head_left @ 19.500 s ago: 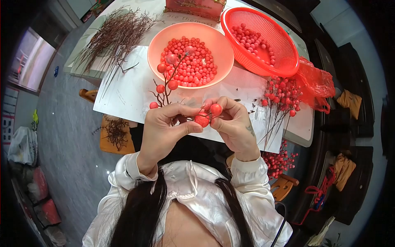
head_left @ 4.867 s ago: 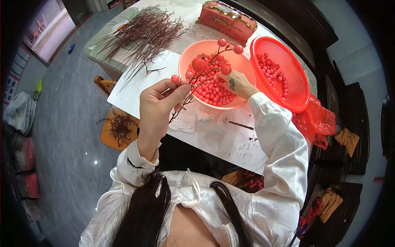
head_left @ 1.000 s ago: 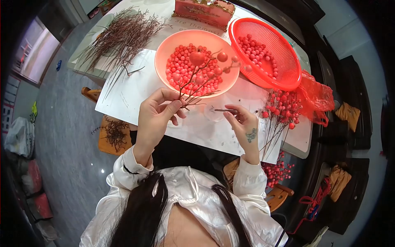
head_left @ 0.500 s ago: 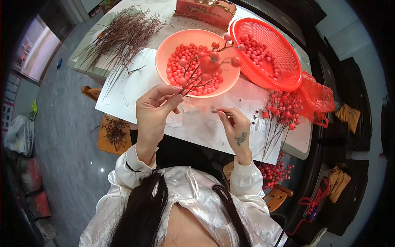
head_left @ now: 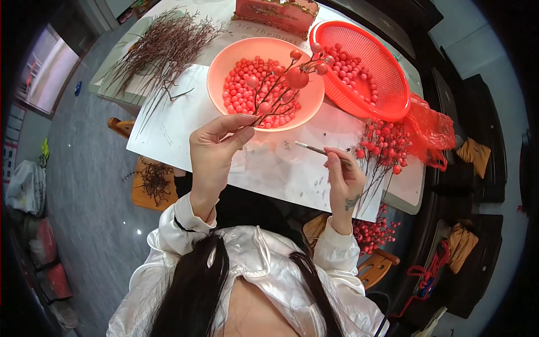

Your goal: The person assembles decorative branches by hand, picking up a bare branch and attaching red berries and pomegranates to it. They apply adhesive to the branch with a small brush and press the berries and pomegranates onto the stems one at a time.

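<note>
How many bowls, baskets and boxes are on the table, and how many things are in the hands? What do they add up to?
Pink bowl: 1
Red basket: 1
Pink box: 1
Berry branch, in the left hand: 1
Thin stick, in the right hand: 1
Total: 5

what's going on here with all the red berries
A person is working over a white paper sheet. The left hand pinches a twig with red berries, lifted above the pink bowl of loose berries. The right hand pinches a thin stick. A red basket holds more berries, berry-covered sprigs lie to the right, and bare twigs are piled far left.
</note>
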Demonstrator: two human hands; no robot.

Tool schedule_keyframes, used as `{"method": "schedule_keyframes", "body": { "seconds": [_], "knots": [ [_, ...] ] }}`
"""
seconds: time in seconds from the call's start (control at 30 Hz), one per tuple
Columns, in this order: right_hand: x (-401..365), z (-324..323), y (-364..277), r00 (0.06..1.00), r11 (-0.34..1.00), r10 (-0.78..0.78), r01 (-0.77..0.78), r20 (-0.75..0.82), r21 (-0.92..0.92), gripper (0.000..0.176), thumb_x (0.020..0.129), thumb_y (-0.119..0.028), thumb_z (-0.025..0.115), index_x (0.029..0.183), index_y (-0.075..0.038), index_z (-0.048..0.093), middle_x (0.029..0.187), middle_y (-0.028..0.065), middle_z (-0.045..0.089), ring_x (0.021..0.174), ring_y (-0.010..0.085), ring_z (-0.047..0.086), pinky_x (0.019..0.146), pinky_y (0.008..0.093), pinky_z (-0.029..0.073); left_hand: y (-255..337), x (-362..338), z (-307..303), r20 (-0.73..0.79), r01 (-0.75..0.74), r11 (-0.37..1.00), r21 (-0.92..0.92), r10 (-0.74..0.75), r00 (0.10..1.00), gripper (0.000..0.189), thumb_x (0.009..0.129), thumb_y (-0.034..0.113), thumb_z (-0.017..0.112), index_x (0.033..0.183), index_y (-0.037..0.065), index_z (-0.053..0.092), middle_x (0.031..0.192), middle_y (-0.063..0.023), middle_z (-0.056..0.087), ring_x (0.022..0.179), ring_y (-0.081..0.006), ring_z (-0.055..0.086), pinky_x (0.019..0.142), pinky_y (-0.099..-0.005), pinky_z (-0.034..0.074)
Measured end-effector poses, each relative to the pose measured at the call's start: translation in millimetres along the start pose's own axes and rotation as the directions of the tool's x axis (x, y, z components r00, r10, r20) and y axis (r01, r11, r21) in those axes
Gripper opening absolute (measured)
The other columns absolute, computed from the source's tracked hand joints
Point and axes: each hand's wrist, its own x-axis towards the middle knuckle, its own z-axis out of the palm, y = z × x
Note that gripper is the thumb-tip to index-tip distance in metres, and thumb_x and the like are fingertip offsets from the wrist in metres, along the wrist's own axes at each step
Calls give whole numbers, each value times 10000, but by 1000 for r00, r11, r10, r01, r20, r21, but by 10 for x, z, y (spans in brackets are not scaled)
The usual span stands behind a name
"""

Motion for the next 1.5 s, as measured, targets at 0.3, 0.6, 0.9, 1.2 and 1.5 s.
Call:
{"method": "schedule_keyframes", "body": {
  "seconds": [0.3, 0.6, 0.9, 1.2, 1.5],
  "knots": [
    [-200, -129, -215, 972, 938, 12, 71, -236, 339, 142, 874, -73, 534, 921, 35, 613, 676, 27, 527, 482, 33, 387, 436, 158, 280, -89, 17, 94, 84, 238, 953, -187, -226, 970, 223, 756, -2, 657, 978, 10, 638, 870, -64, 661, 686, -102, 593, 509, -206, 441],
    [-171, -80, -118, 980, 969, 46, 4, -196, 248, 167, 882, -110, 542, 928, 34, 611, 671, 24, 527, 470, 40, 398, 416, 166, 282, -149, 35, 127, 110, 305, 927, -218, -287, 951, 228, 775, 19, 648, 1000, 9, 620, 894, -73, 657, 682, -104, 597, 491, -191, 447],
    [-206, -145, -203, 969, 904, 45, 65, -243, 424, 155, 880, -88, 533, 917, 45, 603, 642, 29, 511, 468, 54, 393, 421, 173, 282, -166, 36, 223, 185, 252, 965, -68, -236, 954, 214, 820, 53, 600, 1028, 2, 594, 859, -87, 655, 679, -51, 574, 431, -167, 385],
    [-229, -46, -275, 965, 925, -127, 199, -230, 324, 156, 873, -81, 540, 928, 54, 597, 705, 56, 520, 502, 61, 413, 439, 174, 298, -126, 50, 331, 168, 200, 979, 43, -204, 964, 230, 825, 49, 587, 1046, -13, 579, 818, -85, 659, 694, -58, 611, 407, -163, 364],
    [-214, 16, -265, 956, 947, -216, 255, -199, 194, 164, 879, -96, 539, 928, 52, 593, 704, 51, 513, 495, 56, 404, 422, 172, 297, -56, 19, 387, 197, 199, 970, 136, -223, 955, 269, 829, 25, 572, 1090, -31, 546, 848, -92, 647, 809, -120, 639, 407, -159, 356]
  ]
}}
